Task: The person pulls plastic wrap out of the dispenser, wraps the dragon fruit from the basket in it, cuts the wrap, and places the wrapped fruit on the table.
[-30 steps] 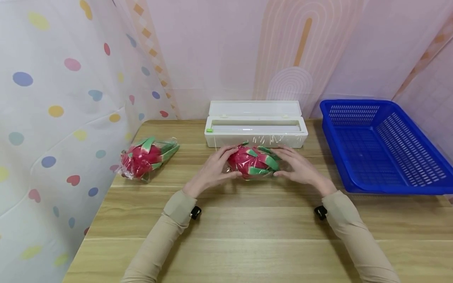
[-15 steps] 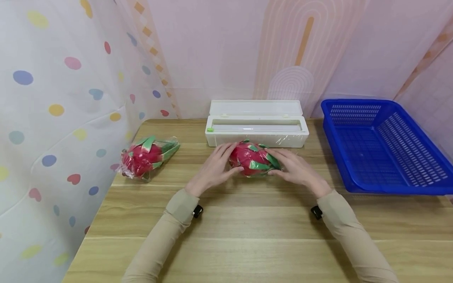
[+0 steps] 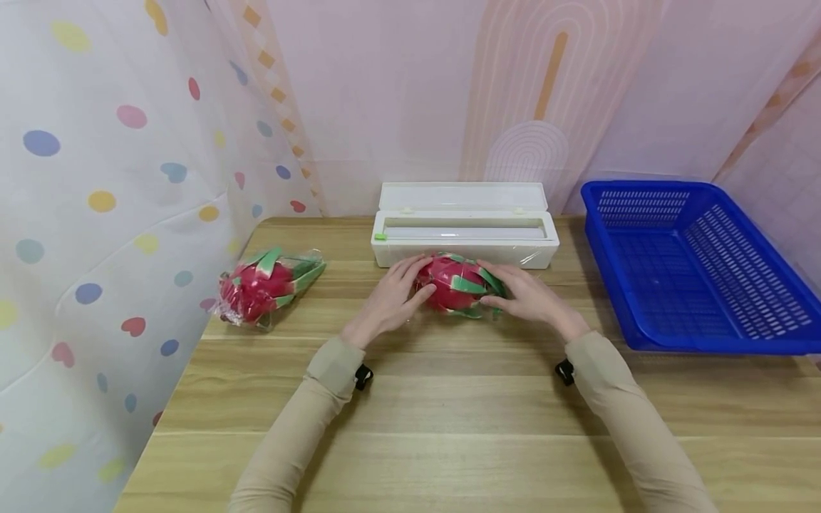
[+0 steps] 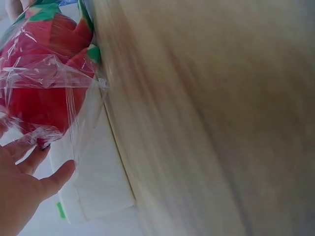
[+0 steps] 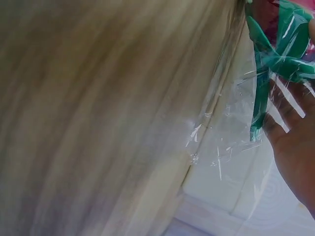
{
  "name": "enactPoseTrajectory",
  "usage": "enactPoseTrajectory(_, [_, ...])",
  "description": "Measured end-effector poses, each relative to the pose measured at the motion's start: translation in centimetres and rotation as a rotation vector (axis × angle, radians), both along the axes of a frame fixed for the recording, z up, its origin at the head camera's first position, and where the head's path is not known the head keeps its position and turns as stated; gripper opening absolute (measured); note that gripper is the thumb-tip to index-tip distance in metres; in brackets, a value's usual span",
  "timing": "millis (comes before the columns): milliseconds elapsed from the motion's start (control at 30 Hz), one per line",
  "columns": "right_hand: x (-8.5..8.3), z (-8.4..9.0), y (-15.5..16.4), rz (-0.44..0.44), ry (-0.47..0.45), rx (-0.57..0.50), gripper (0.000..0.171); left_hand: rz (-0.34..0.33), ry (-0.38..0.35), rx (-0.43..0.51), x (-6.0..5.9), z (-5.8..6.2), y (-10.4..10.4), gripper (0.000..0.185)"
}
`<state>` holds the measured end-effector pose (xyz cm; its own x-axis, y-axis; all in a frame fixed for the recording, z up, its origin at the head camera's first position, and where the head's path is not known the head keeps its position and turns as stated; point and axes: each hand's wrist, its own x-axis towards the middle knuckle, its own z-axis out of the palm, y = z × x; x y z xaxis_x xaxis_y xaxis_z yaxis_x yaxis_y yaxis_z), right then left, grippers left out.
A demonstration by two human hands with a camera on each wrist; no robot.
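Observation:
A red dragon fruit with green scales is held between the two hands in front of the white cling film box. Clear film wraps it; in the left wrist view a loose fold of cling film crosses its side. My left hand grips the left end, fingers at the back and thumb in front. At the green right end, my right hand holds it the same way. In the right wrist view, loose cling film spreads past the green leaf tips.
A second film-wrapped dragon fruit lies at the table's left. To the right stands a blue plastic basket. The cling film box's lid is raised against the curtain. Wood table extends in front.
The dragon fruit has turned between the hands, its green scales showing at different places, and has shifted slightly toward the box. Both hands have moved slightly with it; the right has drawn a little leftward.

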<state>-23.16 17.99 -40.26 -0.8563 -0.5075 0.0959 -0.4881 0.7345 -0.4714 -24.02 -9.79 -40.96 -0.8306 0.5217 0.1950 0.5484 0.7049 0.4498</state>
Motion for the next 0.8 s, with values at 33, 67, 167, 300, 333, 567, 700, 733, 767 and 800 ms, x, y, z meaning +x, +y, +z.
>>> enactPoseTrajectory(33, [-0.1, 0.0, 0.0, 0.002, -0.014, -0.008, 0.071, 0.001, -0.004, 0.001, -0.1, -0.1, 0.0, 0.075])
enactPoseTrajectory(67, [-0.3, -0.1, 0.1, 0.003, -0.027, -0.016, 0.071, 0.001, -0.007, 0.005, -0.1, -0.1, -0.1, 0.077])
enactPoseTrajectory(167, [-0.6, -0.2, 0.3, 0.012, -0.059, -0.037, 0.071, 0.001, -0.011, 0.013, -0.4, -0.2, -0.2, 0.079])
enactPoseTrajectory(300, [-1.1, -0.3, 0.5, 0.025, -0.083, -0.063, 0.071, -0.001, -0.024, 0.023, -0.5, -0.2, -0.2, 0.077])
enactPoseTrajectory(333, [-1.1, -0.3, 0.5, 0.027, -0.089, -0.07, 0.071, -0.003, -0.027, 0.024, -0.5, -0.2, -0.2, 0.077])
enactPoseTrajectory(567, [-1.3, -0.5, 0.8, 0.034, -0.136, -0.127, 0.071, -0.021, -0.077, 0.052, -0.4, -0.1, -0.5, 0.086])
enactPoseTrajectory(700, [-1.2, -0.6, 0.9, 0.029, -0.147, -0.171, 0.071, -0.024, -0.115, 0.13, -0.5, -0.1, -1.0, 0.091])
enactPoseTrajectory(733, [-1.1, -0.6, 0.9, 0.027, -0.146, -0.184, 0.07, -0.026, -0.114, 0.154, -0.5, -0.1, -1.1, 0.09])
enactPoseTrajectory(767, [-1.1, -0.5, 0.9, 0.023, -0.149, -0.199, 0.069, -0.027, -0.11, 0.176, -0.6, 0.0, -1.3, 0.087])
enactPoseTrajectory(800, [-1.0, -0.5, 0.9, 0.02, -0.146, -0.209, 0.069, -0.027, -0.099, 0.193, -0.8, 0.0, -1.5, 0.081])
